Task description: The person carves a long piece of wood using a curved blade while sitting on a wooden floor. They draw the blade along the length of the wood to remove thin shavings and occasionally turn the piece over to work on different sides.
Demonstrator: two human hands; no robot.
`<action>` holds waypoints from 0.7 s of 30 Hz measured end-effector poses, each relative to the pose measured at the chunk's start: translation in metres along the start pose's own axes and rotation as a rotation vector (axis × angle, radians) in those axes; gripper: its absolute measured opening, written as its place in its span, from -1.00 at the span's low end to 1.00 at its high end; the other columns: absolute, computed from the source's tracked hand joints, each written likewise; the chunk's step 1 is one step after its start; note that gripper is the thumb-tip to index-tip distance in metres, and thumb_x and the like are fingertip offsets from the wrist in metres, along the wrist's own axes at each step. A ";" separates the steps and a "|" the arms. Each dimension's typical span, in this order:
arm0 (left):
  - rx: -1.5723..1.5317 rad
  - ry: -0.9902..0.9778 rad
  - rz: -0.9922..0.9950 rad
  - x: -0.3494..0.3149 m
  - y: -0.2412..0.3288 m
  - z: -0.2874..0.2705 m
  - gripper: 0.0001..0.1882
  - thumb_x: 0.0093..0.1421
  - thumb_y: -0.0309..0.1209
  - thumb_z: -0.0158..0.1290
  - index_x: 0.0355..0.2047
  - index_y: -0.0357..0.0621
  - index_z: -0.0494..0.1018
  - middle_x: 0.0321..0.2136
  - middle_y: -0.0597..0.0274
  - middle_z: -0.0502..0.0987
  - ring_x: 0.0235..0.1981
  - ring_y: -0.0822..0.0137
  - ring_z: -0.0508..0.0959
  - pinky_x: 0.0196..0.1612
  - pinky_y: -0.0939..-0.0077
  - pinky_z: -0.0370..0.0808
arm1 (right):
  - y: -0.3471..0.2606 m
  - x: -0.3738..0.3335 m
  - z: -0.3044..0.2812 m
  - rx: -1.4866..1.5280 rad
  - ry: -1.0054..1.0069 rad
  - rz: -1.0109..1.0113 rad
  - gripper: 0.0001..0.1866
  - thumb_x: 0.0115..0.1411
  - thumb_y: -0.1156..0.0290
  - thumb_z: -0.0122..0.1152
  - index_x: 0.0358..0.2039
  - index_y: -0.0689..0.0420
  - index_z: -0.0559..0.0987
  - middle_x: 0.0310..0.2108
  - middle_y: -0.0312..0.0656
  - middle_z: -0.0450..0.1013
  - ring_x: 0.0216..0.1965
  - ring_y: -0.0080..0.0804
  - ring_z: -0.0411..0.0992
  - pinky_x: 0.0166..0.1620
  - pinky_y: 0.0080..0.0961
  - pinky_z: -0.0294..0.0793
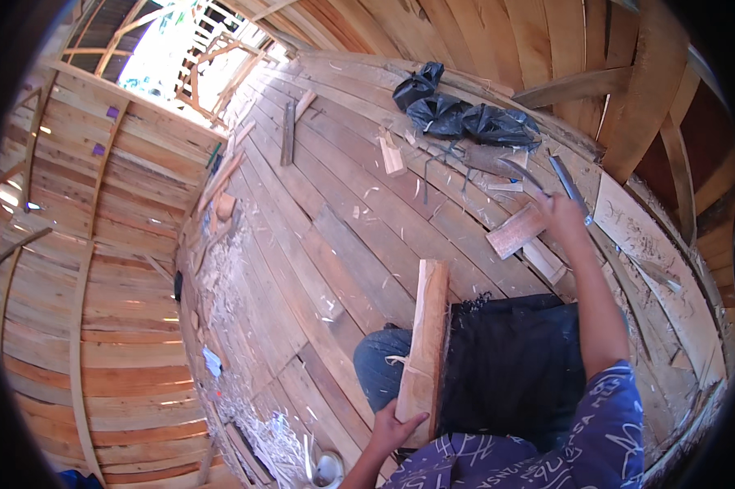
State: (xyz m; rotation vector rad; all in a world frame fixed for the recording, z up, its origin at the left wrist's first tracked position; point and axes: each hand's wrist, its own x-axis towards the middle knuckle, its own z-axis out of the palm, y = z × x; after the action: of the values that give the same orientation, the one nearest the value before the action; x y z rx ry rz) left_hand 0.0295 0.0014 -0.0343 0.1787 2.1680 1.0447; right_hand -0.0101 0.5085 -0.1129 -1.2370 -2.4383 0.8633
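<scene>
A squared piece of timber (pixel 424 350) stands across my lap, slanting away from me, with a curl of shaving stuck to its left side. Its near end is in the grip of my left hand (pixel 396 427), thumb on the top face. Out to the right, my right hand (pixel 561 218) is closed at the near end of a knife with a curved dark blade (pixel 519 172); its handle is mostly hidden by the fingers. Just right of that hand lies a long straight blue-grey blade (pixel 569 184). A short wood block (pixel 516 231) rests on the floor beside the hand.
Black plastic bags (pixel 465 118) lie at the far right by the plank wall. Wood offcuts (pixel 392 155) and chips are scattered over the plank floor (pixel 278 244). Shavings (pixel 253 424) pile up along the left side near a white cup-like container (pixel 328 469). A pale board (pixel 657 269) lies at right.
</scene>
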 end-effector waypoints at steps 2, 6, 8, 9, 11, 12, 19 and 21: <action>-0.075 -0.008 -0.008 0.001 -0.002 0.001 -0.48 0.07 -0.34 0.36 -0.06 -0.40 0.45 -0.22 0.06 0.63 -0.23 0.39 0.63 -0.13 0.47 0.58 | -0.041 -0.026 0.005 0.124 -0.065 -0.129 -0.40 0.26 -0.15 0.05 -0.23 0.24 0.63 -0.41 0.19 0.55 -0.32 0.12 0.56 -0.20 -0.03 0.51; 0.008 -0.006 0.012 0.003 -0.003 0.001 -0.50 0.08 -0.29 0.36 -0.11 -0.41 0.48 -0.29 0.03 0.66 -0.26 0.37 0.65 -0.16 0.47 0.57 | -0.090 -0.077 0.018 -0.019 -0.339 -0.408 -0.38 0.25 -0.17 0.04 -0.36 0.25 0.63 -0.49 0.19 0.52 -0.39 0.16 0.53 -0.26 -0.02 0.50; 0.079 0.037 0.072 0.002 -0.001 0.001 -0.49 0.07 -0.27 0.36 -0.11 -0.39 0.48 -0.28 0.03 0.66 -0.29 0.38 0.65 -0.20 0.47 0.57 | -0.105 -0.090 0.015 -0.067 -0.418 -0.504 -0.37 0.25 -0.18 0.03 -0.44 0.23 0.62 -0.53 0.17 0.51 -0.42 0.15 0.52 -0.29 -0.01 0.50; 0.121 0.026 0.023 0.001 0.005 -0.001 -0.50 0.07 -0.30 0.36 -0.09 -0.39 0.47 -0.26 0.04 0.65 -0.25 0.38 0.64 -0.17 0.47 0.57 | -0.111 -0.095 0.010 -0.063 -0.442 -0.528 -0.37 0.25 -0.18 0.03 -0.47 0.22 0.61 -0.54 0.15 0.51 -0.43 0.15 0.52 -0.30 -0.01 0.50; 0.176 0.029 0.003 -0.003 0.009 0.002 -0.49 0.08 -0.30 0.35 -0.07 -0.39 0.45 -0.29 0.05 0.65 -0.26 0.37 0.65 -0.19 0.47 0.57 | -0.109 -0.105 0.008 0.005 -0.418 -0.593 -0.36 0.24 -0.20 0.02 -0.54 0.20 0.61 -0.57 0.12 0.51 -0.47 0.14 0.52 -0.34 -0.01 0.49; 0.198 0.052 0.035 -0.006 0.009 0.002 -0.48 0.09 -0.28 0.34 -0.07 -0.39 0.45 -0.35 0.04 0.65 -0.32 0.35 0.66 -0.24 0.46 0.58 | -0.112 -0.111 0.006 0.003 -0.441 -0.609 -0.36 0.24 -0.20 0.03 -0.55 0.20 0.61 -0.58 0.12 0.51 -0.47 0.13 0.51 -0.34 -0.01 0.49; 0.650 0.196 0.021 -0.027 0.082 -0.030 -0.53 0.14 -0.07 0.22 -0.23 -0.25 0.41 -0.75 0.03 0.50 -0.67 0.00 0.58 -0.55 0.17 0.50 | -0.133 -0.147 -0.014 0.024 -0.498 -0.695 -0.39 0.23 -0.19 0.07 -0.60 0.15 0.56 -0.65 0.05 0.47 -0.52 0.11 0.49 -0.41 -0.03 0.45; 0.749 0.202 0.026 -0.032 0.091 -0.034 -0.57 0.18 -0.11 0.19 -0.20 -0.23 0.38 -0.72 -0.01 0.51 -0.66 -0.02 0.58 -0.56 0.12 0.47 | -0.137 -0.150 -0.015 0.025 -0.523 -0.708 -0.38 0.23 -0.20 0.06 -0.60 0.15 0.56 -0.65 0.04 0.47 -0.52 0.10 0.49 -0.40 -0.04 0.46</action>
State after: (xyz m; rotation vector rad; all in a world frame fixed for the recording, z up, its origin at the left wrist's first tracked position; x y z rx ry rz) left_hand 0.0146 0.0271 0.0635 0.4567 2.6574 0.2194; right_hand -0.0005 0.3314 -0.0123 -0.0650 -2.9185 1.0604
